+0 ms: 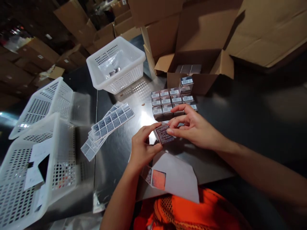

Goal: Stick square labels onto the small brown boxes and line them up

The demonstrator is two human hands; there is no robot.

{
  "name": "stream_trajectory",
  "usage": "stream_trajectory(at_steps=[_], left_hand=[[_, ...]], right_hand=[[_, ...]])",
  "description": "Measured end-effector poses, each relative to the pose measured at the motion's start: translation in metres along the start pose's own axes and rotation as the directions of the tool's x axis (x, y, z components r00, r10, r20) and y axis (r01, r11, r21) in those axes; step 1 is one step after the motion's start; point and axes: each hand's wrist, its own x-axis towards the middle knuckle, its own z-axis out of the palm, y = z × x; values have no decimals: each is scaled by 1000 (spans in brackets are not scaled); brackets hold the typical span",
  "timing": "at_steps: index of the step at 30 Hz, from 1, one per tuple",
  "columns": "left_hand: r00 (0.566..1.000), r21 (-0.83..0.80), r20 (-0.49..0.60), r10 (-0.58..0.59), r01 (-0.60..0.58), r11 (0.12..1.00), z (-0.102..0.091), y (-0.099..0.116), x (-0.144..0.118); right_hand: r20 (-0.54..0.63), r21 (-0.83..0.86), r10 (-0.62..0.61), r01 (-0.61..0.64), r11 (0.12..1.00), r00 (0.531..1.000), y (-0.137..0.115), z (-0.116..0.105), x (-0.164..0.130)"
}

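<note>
My left hand (145,145) grips a small dark printed box (165,134) between thumb and fingers. At the box's right edge, my right hand (189,126) has its thumb and index finger pinched together, touching the box's top face or a label on it; which one I cannot tell. Just beyond stand rows of similar small boxes (166,100) with barcode labels, one of them stacked higher. Below my hands lies a white label backing sheet (176,174) with a dark label and an orange-looking square on it. To the left, several label sheets (112,123) lie fanned out.
A white perforated basket (127,81) holding plastic bags stands at the back. More white baskets (63,159) are on the left, with papers inside. An open cardboard carton (201,83) with small boxes in it sits behind the rows. Cartons (40,52) are piled in the background.
</note>
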Motion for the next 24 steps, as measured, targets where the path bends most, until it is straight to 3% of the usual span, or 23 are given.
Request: stream_trajectory(at_steps=[14, 21, 24], left_hand=[[999, 4, 18, -48, 48, 999, 1, -1, 0], [999, 0, 18, -43, 43, 999, 2, 0, 1], [994, -49, -4, -106, 106, 993, 2, 1, 2]], right_hand=[[-17, 0, -20, 20, 1000, 1000, 4, 3, 1], [-182, -173, -195, 164, 971, 964, 15, 1, 4], [-174, -175, -198, 167, 970, 965, 21, -4, 12]])
